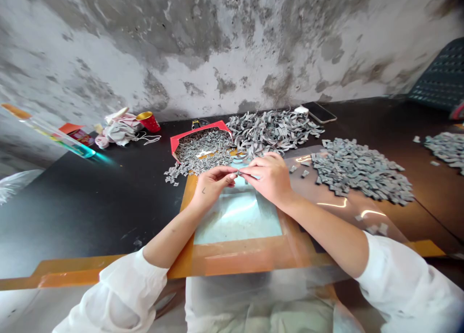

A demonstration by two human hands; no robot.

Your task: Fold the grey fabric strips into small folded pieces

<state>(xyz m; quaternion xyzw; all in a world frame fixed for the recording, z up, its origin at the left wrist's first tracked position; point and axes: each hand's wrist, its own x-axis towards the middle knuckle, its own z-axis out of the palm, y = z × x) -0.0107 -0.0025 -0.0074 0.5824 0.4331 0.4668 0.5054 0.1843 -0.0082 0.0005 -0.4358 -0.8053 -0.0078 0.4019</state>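
My left hand [210, 184] and my right hand [272, 177] meet fingertip to fingertip above a pale blue sheet [235, 217]. Between them is a small grey piece [238, 173], mostly covered by the fingers, its kind too small to make out. Thumb and forefinger of each hand are pinched at it. Just beyond my fingers lies a heap of loose grey strips [271, 130]. A red-edged box lid [173, 143] holds many small grey clip-like bits [203, 147], some spilling toward my left hand. Right of my right hand spreads a pile of flat grey pieces [358, 171].
A phone [322, 112] lies at the back. On the left are a red cup [149, 122], crumpled cloth [121, 129] and a clear tube [61, 135]. Another grey pile [447, 149] and a dark crate [440, 74] are at right. Brown tape [250, 258] lines the front edge.
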